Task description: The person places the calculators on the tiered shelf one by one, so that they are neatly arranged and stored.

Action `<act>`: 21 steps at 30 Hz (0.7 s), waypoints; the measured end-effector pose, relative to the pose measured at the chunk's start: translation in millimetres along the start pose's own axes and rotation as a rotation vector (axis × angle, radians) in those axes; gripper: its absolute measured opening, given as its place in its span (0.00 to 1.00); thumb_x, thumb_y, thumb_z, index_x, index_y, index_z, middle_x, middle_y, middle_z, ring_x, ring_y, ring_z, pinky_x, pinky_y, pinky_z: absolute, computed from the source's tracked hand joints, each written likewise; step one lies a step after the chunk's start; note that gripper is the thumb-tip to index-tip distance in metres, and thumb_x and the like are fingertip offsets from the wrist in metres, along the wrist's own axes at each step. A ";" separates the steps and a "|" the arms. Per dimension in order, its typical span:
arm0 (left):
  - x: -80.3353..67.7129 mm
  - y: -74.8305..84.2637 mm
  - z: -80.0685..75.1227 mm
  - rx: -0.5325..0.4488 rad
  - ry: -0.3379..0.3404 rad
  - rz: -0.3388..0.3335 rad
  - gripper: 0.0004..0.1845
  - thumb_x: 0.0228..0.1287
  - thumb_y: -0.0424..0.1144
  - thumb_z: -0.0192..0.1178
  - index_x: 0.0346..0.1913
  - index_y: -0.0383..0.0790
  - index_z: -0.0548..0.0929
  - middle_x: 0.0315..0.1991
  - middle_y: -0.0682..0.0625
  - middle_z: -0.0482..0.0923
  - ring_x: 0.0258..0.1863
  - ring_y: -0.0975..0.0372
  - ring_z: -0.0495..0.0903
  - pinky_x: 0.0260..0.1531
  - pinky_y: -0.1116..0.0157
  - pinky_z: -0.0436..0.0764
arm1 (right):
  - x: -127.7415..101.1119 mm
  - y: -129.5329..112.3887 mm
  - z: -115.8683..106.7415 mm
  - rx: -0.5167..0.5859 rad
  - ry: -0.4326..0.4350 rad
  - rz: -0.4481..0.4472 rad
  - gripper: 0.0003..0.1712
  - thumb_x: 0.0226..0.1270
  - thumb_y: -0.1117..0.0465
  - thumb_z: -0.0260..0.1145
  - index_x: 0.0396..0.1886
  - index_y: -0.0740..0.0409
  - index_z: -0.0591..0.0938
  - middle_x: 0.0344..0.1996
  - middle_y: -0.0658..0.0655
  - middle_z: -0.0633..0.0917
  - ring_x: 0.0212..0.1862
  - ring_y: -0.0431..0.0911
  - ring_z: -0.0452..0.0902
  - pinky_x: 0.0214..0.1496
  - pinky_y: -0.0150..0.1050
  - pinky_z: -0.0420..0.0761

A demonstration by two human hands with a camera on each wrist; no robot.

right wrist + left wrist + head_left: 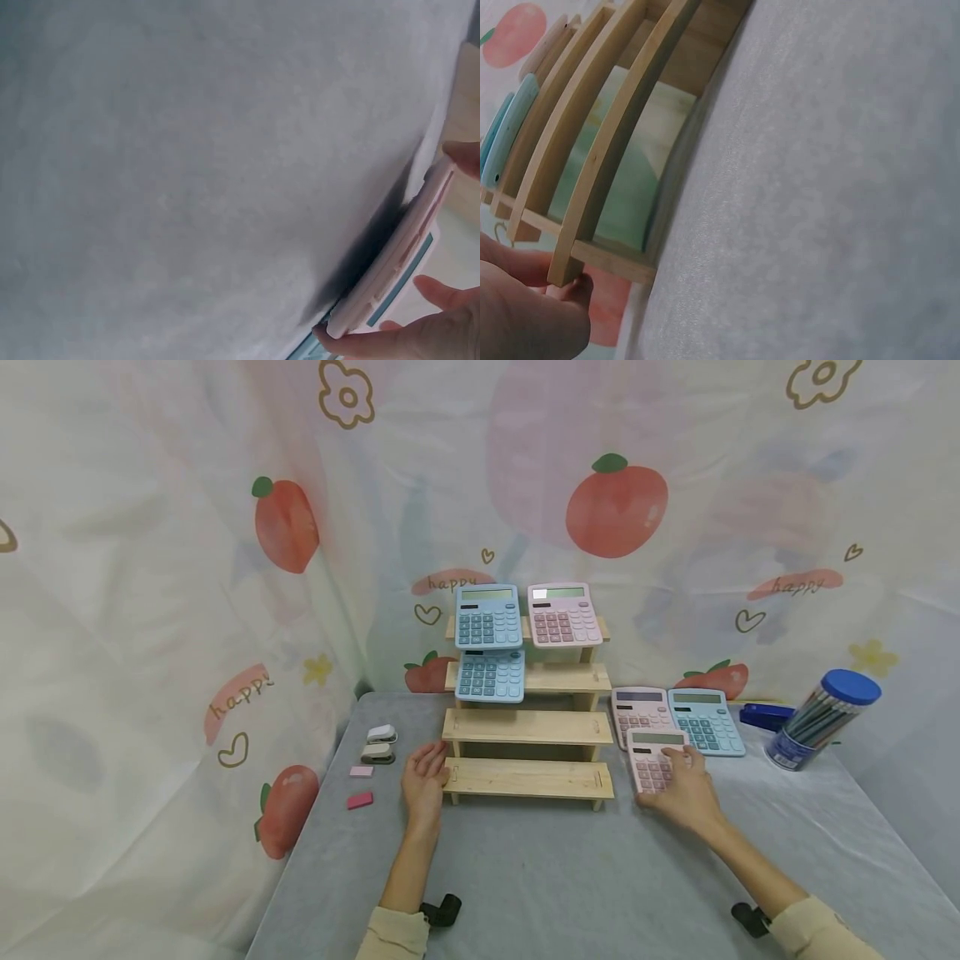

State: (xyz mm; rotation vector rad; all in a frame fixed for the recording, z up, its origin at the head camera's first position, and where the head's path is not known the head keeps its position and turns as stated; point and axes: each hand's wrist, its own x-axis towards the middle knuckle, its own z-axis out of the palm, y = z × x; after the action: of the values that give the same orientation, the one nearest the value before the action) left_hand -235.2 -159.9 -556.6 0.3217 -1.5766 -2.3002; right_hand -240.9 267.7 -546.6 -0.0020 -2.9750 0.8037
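Note:
My right hand [688, 795] grips a pink calculator [649, 767] across its sides, thumb at one edge and fingers at the other. In the right wrist view this calculator [396, 259] is tilted, its lower edge close to the cloth. At the left end of a four-step wooden rack [525, 777], my left hand [424, 777] pinches the end of the lowest board, as the left wrist view shows. Two blue calculators [488, 617] stand one above the other on the rack's upper left. A pink calculator [564, 615] leans on the top step at right.
Right of the rack lie another pink calculator [639, 703] and a blue calculator [707, 722]. Beyond are a dark blue stapler [765, 717] and a blue-lidded tub of pencils [822, 720]. Two small staplers [378, 753] and two pink erasers [360, 800] lie at left.

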 end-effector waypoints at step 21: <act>1.8 -2.2 -1.2 -0.012 -0.002 -0.007 0.28 0.65 0.12 0.52 0.68 0.26 0.68 0.68 0.32 0.75 0.70 0.47 0.75 0.50 0.66 0.81 | -3.8 -57.5 -72.6 0.030 0.173 -0.135 0.58 0.48 0.49 0.86 0.73 0.67 0.66 0.75 0.78 0.55 0.60 0.77 0.66 0.54 0.75 0.73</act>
State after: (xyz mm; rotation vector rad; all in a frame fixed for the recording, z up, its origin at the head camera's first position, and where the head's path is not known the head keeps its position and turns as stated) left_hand -236.8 -160.9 -559.1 0.3227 -1.5647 -2.3155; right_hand -232.1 254.4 -455.2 0.1235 -2.7672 0.7881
